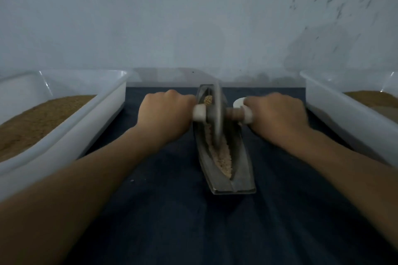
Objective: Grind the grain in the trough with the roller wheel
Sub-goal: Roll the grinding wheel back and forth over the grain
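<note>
At the left edge of the frame a white rectangular plastic tub [103, 103] holds a bed of fine brown meal. Right of it, the left hand [165, 112] is clenched around the white-capped wooden handle [199, 112] on its side of the wheel.

In the centre, on the dark blue cloth-covered tabletop [172, 211], lies the grey metal boat-shaped trough [237, 187]. The grey metal roller wheel [217, 114] stands upright in its groove, toward the far end. Pale tan grain [221, 155] fills the groove nearer the camera, and a little shows beyond the wheel. It looks coarse and lumpy, though blur hides detail, so grinding seems under way with many passes left.

The right hand [277, 114] grasps the opposite handle. At the right edge a second white plastic tub [344, 118] shows brown meal too.
</note>
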